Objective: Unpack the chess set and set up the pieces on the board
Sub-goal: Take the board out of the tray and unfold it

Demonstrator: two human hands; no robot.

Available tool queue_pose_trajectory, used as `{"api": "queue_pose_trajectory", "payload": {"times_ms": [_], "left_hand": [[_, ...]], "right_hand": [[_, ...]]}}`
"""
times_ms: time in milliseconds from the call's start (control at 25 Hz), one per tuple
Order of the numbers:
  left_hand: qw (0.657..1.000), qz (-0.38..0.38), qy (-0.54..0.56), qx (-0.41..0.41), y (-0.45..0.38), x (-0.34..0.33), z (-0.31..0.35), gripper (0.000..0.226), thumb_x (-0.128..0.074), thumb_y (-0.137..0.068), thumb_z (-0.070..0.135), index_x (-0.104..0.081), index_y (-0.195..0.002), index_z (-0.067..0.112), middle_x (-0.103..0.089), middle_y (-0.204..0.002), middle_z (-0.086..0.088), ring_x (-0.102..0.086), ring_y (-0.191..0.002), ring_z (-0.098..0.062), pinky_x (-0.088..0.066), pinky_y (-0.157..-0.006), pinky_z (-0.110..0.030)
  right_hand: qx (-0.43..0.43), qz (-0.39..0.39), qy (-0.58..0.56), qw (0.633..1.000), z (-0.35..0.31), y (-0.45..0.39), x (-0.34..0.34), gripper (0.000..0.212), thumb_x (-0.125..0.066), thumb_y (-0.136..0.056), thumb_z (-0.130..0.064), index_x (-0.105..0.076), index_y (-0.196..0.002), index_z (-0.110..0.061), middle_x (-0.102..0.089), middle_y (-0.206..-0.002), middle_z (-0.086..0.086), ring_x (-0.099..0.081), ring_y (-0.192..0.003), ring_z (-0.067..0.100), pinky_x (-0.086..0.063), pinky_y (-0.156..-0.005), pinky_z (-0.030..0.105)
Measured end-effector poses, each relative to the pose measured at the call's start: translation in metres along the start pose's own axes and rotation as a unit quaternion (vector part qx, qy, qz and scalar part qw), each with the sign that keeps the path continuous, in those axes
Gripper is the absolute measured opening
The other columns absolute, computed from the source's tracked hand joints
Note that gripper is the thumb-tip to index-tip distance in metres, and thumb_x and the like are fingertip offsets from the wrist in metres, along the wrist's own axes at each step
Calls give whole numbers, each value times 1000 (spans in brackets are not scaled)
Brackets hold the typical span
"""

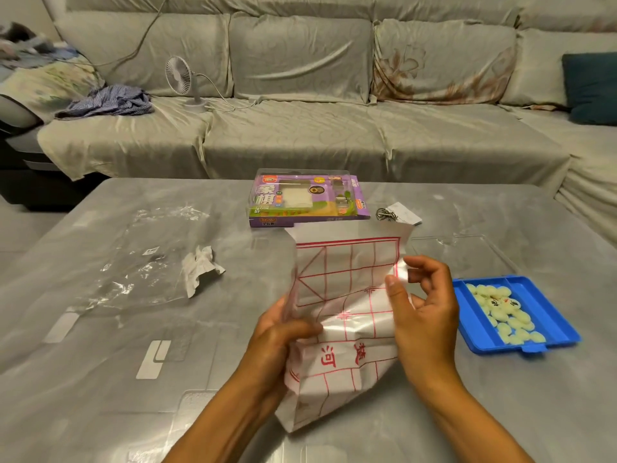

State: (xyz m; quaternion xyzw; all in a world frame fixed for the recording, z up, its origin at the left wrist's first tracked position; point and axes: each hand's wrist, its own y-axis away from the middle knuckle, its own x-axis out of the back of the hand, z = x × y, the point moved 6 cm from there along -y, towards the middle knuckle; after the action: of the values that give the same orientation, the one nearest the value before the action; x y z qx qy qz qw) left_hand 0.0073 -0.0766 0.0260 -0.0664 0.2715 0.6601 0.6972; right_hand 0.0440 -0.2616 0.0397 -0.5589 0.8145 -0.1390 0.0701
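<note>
Head view: a partly folded paper board (347, 295), printed with red grid lines and characters, is held up above the grey table (100, 345). Its left edge is gripped by the left hand (283, 332), fingers curled around the fold. Its right edge is pinched between thumb and fingertips of the right hand (422, 305). Pale round pieces (504, 312) are heaped in a blue tray (564, 329) just right of the hands. A purple box (307, 198) lies behind the board, and crumpled clear wrapping (143, 262) is seen at left.

blue tray (480, 332) right, wrapper (143, 262) left (crumpled)
</note>
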Motion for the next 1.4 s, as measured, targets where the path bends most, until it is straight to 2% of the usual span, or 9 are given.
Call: {"api": "queue_pose_trajectory", "payload": {"times_ms": [160,320,560,760,920,1160,1240,1320,1400], "left_hand": [[992,117,20,-54,-1,16,15,30,-56,-84,-4,-61,-107,16,-74,-90,-6,-71,-84,-27,-57,-57,-30],[979,200,-10,-46,-4,41,18,27,-55,-89,4,-58,-109,23,-74,-93,-1,-70,-85,-26,-55,-69,-36],[950,165,-262,-27,-6,45,30,34,-67,-85,14,-51,-107,35,-69,-96,8,-70,-76,-16,-57,-61,-30],[933,190,-301,-55,-5,49,33,50,-64,-87,7,-38,-118,38,-67,-90,2,-67,-74,-15,-50,-53,-18],[874,247,-386,-158,-4,68,55,23,-53,-92,8,-40,-98,26,-58,-75,-11,-56,-67,-22,-47,-57,-34],[780,293,-522,-181,-10,79,55,22,-54,-93,10,-44,-107,23,-64,-100,-9,-57,-75,-16,-41,-55,-20],[738,288,-590,-154,-12,76,41,44,-59,-89,9,-42,-127,23,-59,-122,-12,-61,-96,-27,-53,-75,-33],[648,249,-700,-168,-17,64,24,62,-71,-80,14,-43,-135,22,-50,-136,-12,-53,-117,-35,-45,-94,-46],[614,156,-749,-194,-20,47,4,59,-69,-82,35,-44,-135,26,-37,-150,-9,-39,-134,-35,-30,-108,-49]], "right_hand": [[-26,38,6,999,8,-15,15,28,-65,-90,-15,-53,-102,-37,-62,-99,-9,-66,-93,19,-60,-71,43],[-32,80,35,996,12,-30,33,22,-67,-88,-18,-56,-103,-30,-63,-101,-6,-64,-97,20,-58,-79,44],[-54,104,85,989,19,-49,55,17,-67,-88,-15,-61,-86,-31,-64,-89,-10,-63,-90,17,-58,-80,44],[-144,32,74,986,30,-49,50,17,-66,-88,-18,-65,-96,-33,-66,-103,-6,-65,-93,20,-58,-77,42],[-236,-168,103,952,35,-39,28,61,-65,-82,2,-48,-129,-34,-60,-109,-4,-63,-91,17,-55,-63,26],[-110,-204,309,922,49,-32,13,78,-55,-87,7,-25,-151,-26,-26,-153,-3,-43,-126,17,-45,-82,16],[-71,-204,323,922,52,-29,6,75,-50,-89,9,-23,-151,-23,-25,-154,-2,-43,-124,13,-42,-77,10],[-42,-205,331,920,59,-27,0,71,-47,-91,7,-24,-152,-22,-27,-154,-1,-45,-128,17,-46,-91,18],[-35,-207,349,913,69,-26,-4,69,-46,-93,6,-24,-152,-22,-26,-156,0,-40,-135,22,-44,-105,31]]}}
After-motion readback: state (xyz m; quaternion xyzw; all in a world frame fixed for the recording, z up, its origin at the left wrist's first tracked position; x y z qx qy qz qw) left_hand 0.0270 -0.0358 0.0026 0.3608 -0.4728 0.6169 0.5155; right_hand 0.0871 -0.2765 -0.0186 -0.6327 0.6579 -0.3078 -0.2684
